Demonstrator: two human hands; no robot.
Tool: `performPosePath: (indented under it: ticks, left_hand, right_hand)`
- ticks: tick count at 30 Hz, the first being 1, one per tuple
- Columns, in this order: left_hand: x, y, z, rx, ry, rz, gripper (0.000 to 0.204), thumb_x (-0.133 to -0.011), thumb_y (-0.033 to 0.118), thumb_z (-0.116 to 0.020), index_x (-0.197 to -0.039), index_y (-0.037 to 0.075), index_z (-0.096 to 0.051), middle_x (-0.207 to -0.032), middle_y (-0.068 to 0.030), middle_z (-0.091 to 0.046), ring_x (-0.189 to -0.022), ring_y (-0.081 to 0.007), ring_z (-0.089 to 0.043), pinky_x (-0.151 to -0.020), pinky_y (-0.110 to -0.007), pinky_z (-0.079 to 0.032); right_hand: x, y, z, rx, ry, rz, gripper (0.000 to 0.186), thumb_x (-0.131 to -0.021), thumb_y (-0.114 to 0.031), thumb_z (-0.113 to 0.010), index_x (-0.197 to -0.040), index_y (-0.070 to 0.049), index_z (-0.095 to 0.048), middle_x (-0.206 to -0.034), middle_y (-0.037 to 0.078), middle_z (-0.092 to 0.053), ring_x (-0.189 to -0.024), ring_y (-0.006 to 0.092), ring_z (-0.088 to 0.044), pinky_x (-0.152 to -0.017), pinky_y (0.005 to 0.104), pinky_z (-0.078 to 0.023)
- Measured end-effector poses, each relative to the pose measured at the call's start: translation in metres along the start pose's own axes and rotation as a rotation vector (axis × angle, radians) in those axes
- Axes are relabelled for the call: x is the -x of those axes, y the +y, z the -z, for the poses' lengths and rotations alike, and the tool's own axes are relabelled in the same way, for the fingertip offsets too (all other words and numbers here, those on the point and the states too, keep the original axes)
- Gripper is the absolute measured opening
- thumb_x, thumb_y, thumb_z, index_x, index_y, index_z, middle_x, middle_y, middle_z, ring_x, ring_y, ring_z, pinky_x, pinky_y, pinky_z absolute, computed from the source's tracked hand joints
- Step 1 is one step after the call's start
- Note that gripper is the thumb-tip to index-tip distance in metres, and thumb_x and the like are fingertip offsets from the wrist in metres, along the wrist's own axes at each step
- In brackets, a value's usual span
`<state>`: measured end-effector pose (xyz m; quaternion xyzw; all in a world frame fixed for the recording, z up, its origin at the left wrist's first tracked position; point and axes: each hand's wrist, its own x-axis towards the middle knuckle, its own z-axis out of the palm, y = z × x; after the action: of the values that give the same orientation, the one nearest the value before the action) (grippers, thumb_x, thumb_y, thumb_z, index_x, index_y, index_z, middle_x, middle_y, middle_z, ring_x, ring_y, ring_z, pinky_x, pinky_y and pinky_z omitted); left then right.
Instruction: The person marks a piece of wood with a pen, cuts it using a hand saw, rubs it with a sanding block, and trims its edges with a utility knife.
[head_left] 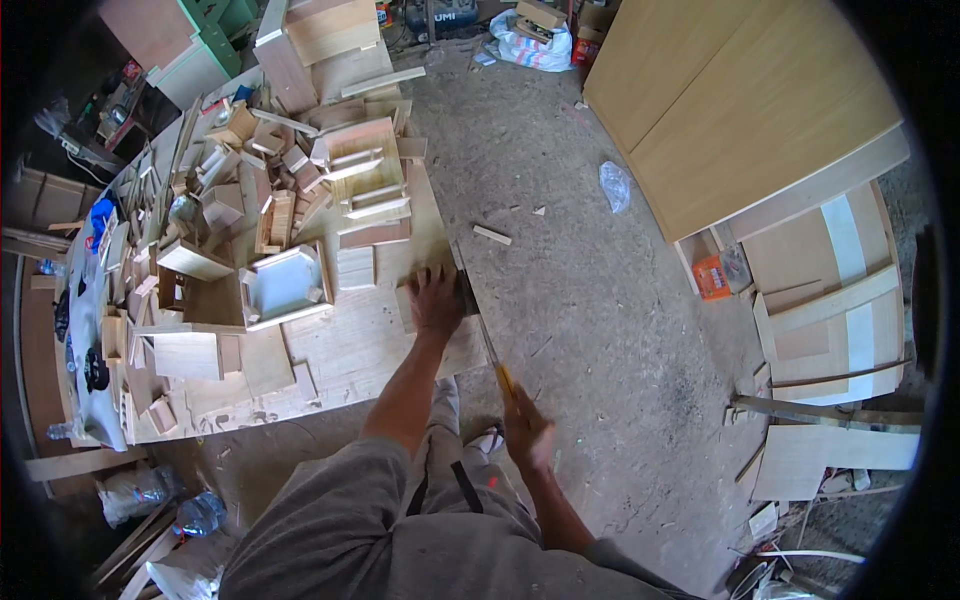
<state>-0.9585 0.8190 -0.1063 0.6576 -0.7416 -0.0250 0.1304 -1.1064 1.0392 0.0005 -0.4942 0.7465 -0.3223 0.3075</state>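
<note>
At the right edge of the plywood work table (pixel 280 380), my left hand (pixel 436 300) rests with fingers spread on a pale wood piece (pixel 407 307). A dark flat thing (pixel 465 295) sits just beside those fingertips; I cannot make out what it is. My right hand (pixel 528 430) is closed round the yellow handle (pixel 506 380) of a long, thin tool, apparently a saw. Its narrow blade (pixel 486 338) reaches up to the table edge by my left hand.
Wood offcuts and small boxes (pixel 200 295) crowd the table's left and back. Large panels (pixel 740 100) and a wooden assembly (pixel 820 320) lie right of the concrete floor (pixel 590 300), with an orange container (pixel 711 278) beside them. A loose stick (pixel 492 235) lies on the floor.
</note>
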Motion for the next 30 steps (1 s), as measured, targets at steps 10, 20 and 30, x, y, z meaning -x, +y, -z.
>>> performPosePath:
  ticks: [10, 20, 30]
  left_hand:
    - [-0.001, 0.0, 0.005, 0.021, -0.008, 0.028, 0.034, -0.084, 0.026, -0.055, -0.117, 0.017, -0.06, -0.12, -0.0102, -0.054, -0.122, -0.0345, -0.042, -0.101, -0.059, -0.03]
    - [0.004, -0.001, 0.0, 0.032, -0.042, 0.041, 0.035, -0.089, 0.029, -0.053, -0.121, 0.017, -0.057, -0.124, -0.0109, -0.053, -0.124, -0.0353, -0.04, -0.102, -0.059, -0.029]
    - [0.002, 0.003, 0.014, -0.04, -0.032, 0.011, 0.033, -0.085, 0.03, -0.055, -0.114, 0.016, -0.062, -0.118, -0.0094, -0.055, -0.119, -0.0333, -0.043, -0.099, -0.059, -0.031]
  right_hand:
    - [-0.004, 0.008, -0.005, -0.082, 0.134, 0.123, 0.031, -0.086, -0.01, -0.065, -0.115, 0.002, -0.067, -0.086, 0.026, -0.068, -0.071, 0.0108, -0.065, -0.061, 0.0293, -0.051]
    - [0.005, 0.009, -0.012, -0.126, 0.102, 0.073, 0.03, -0.087, -0.012, -0.067, -0.116, -0.004, -0.067, -0.066, 0.024, -0.059, -0.047, 0.0228, -0.059, -0.048, 0.0359, -0.047]
    - [0.009, 0.012, -0.014, -0.071, 0.035, 0.081, 0.032, -0.089, -0.009, -0.065, -0.12, 0.0, -0.063, -0.084, 0.029, -0.065, -0.058, 0.0193, -0.066, -0.055, 0.0363, -0.052]
